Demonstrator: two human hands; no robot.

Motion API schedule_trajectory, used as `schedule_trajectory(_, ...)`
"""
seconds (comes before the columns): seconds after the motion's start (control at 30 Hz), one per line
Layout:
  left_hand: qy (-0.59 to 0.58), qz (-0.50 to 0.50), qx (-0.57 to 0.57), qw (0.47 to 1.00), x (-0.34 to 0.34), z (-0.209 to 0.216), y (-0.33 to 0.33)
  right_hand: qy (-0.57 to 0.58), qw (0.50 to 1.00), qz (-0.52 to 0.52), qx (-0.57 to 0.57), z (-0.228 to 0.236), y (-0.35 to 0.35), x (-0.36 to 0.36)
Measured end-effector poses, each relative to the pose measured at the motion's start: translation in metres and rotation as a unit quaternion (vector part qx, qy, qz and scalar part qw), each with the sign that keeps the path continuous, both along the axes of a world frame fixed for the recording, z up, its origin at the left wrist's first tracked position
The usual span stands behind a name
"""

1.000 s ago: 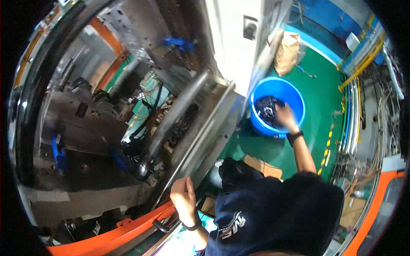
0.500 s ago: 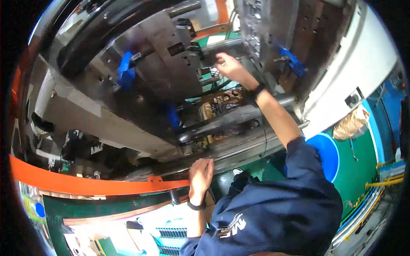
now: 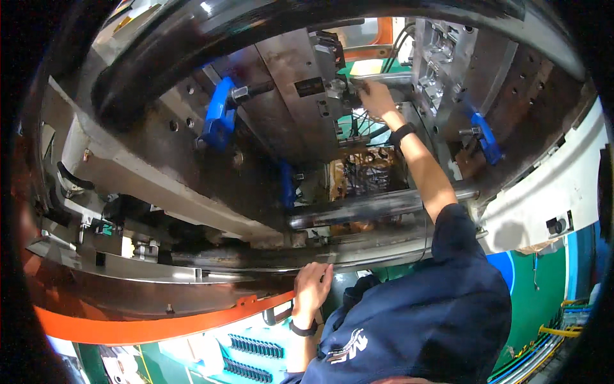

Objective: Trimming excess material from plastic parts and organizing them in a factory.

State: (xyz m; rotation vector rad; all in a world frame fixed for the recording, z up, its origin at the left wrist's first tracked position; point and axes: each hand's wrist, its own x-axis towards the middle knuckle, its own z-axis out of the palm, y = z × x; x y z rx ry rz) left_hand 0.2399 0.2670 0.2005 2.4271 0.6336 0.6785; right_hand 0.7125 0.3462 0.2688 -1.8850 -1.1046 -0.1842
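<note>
My right hand point(image 3: 377, 101) reaches into the gap between two steel mould halves. Its fingers are bent together against the inner face of the left mould half point(image 3: 300, 96); whatever they hold, if anything, is hidden. Across the gap stands the right mould half point(image 3: 441, 70), with shiny cavities on its face. My left hand point(image 3: 312, 287) lies at the end of an orange guard door point(image 3: 147, 325), beside the machine's metal edge. Its fingers are stretched forward, with nothing seen in them.
Blue clamps point(image 3: 220, 114) hold the left mould half, and another blue clamp point(image 3: 487, 139) sits on the right. A thick steel bar point(image 3: 377, 208) crosses below the gap. Lower left, rows of black parts point(image 3: 254, 346) lie on a light surface. A blue bin point(image 3: 503, 265) stands right.
The view has shifted, so the machine sits lower and further right. My right hand has moved against the left mould half's face. My left hand remains by the orange door's end.
</note>
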Motion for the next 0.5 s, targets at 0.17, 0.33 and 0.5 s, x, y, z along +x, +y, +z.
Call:
schedule_trajectory(0.17, 0.030, 0.012, 0.016, 0.999, 0.006, 0.003, 0.003, 0.006, 0.993, 0.093, 0.067, -0.017, 0.032, 0.024)
schedule_trajectory(0.33, 0.042, 0.010, 0.001, 0.999, 0.009, 0.006, 0.002, -0.062, 0.997, 0.010, 0.042, -0.014, 0.029, 0.022)
schedule_trajectory(0.5, -0.028, 0.012, -0.116, 0.993, 0.021, 0.024, -0.002, 0.027, 0.998, -0.051, -0.012, 0.012, -0.047, -0.057)
